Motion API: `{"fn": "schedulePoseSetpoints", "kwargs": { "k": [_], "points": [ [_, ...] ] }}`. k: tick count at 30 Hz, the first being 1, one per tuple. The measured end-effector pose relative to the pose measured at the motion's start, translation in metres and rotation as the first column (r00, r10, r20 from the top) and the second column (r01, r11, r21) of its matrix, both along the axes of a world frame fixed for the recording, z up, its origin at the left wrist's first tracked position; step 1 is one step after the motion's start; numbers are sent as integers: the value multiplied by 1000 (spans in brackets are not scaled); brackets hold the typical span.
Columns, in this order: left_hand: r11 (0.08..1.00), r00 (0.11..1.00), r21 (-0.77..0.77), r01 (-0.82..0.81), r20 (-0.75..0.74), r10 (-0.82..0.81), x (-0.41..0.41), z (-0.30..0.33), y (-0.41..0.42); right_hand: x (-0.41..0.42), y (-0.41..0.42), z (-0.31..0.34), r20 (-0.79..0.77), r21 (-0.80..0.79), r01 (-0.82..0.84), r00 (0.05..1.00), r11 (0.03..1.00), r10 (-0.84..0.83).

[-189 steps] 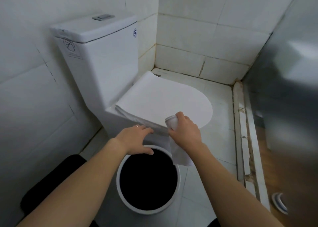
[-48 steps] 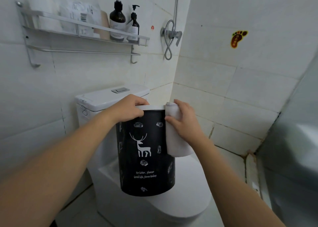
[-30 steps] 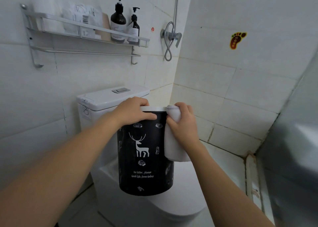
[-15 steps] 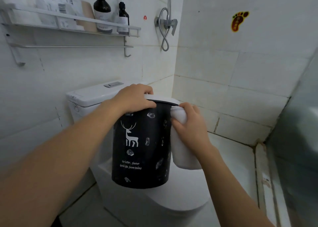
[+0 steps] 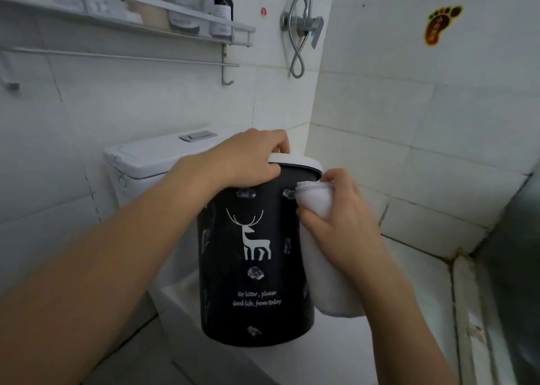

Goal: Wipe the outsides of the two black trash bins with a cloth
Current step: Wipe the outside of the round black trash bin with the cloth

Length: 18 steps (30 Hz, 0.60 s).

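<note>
- While your left hand curled over the black bin's white rim at frame centre, it gripped firmly.
- Your right hand clutched the white cloth against the bin's side.

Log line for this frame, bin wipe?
phase: wiping | left hand: grips bin rim | right hand: presses cloth to side

The black trash bin has a smooth, faintly sheened plastic-looking wall with a matt white printed deer and a smooth white rim; the cloth against its side is soft, white and matt. The toilet tank looks like glossy white ceramic; the wall tiles are glossy with stained, rough grout; the shelf and shower pipe are shiny metal.
</note>
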<state>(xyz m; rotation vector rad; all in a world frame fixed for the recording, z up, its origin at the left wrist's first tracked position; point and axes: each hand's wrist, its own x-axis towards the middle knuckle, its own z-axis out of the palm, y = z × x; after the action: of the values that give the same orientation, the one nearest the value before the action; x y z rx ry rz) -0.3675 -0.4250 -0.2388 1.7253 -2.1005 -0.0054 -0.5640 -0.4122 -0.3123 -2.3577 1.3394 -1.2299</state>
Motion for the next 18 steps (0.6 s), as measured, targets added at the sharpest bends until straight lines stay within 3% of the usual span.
{"fn": "schedulePoseSetpoints", "kwargs": {
  "k": [3,8,14,18],
  "points": [
    [999,998,31,38,48,-39,6,1,-4,4,-11,-1,-31,11,-7,999,1000,7],
    [994,990,20,110,-89,-108,13,-7,-11,15,-21,-10,12,47,-12,1000,999,12],
    [996,991,8,92,-100,-90,16,-10,-15,21,-25,-15,-10,-7,-21,1000,1000,21],
    [995,985,16,94,-148,-91,21,-11,-18,21,-25,-25,108,-122,-5,994,993,18]
  ]
}}
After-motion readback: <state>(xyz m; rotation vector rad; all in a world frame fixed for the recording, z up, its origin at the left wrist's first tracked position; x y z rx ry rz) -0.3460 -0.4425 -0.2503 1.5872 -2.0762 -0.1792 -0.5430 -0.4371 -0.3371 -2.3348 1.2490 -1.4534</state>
